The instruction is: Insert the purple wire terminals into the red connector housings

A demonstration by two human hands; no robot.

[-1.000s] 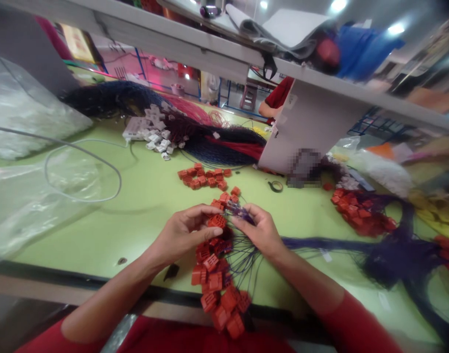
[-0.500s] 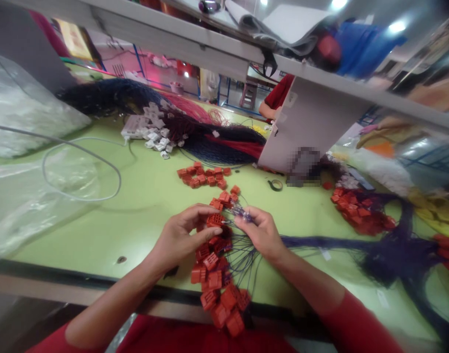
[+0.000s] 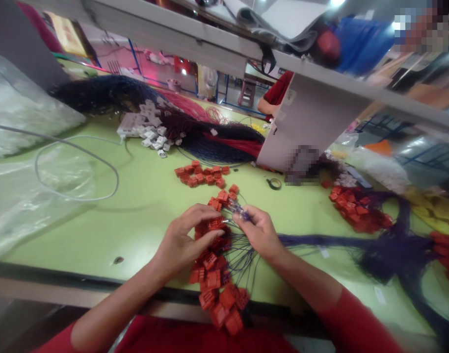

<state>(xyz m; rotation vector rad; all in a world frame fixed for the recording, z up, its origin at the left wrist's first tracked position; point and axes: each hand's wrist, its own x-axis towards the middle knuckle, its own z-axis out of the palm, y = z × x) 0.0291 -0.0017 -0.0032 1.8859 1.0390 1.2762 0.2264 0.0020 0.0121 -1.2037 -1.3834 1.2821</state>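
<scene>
My left hand (image 3: 189, 235) grips a red connector (image 3: 216, 223) between thumb and fingers, its face turned to the right. Close on its right, my right hand (image 3: 255, 228) pinches a bunch of dark purple wires (image 3: 242, 212) with metal tips that point at the connector. One tip reaches the connector's face; whether it is inside is too small to tell. Below the hands, a chain of red connectors (image 3: 213, 279) with thin wires hangs over the table's front edge. The wires run right to a purple bundle (image 3: 320, 240).
Loose red connectors (image 3: 202, 174) and a black tape roll (image 3: 274, 184) lie on the green table (image 3: 146, 184). White connectors (image 3: 156, 135) and wire bundles (image 3: 220, 144) are behind. Plastic bags (image 3: 29, 117) sit left, more red connectors (image 3: 353, 208) right. A person's arm (image 3: 276, 98) shows beyond.
The connector in my left hand has tilted slightly, and my left thumb has moved a little. My right hand keeps its pinch near the connector. The whole view has shifted slightly.
</scene>
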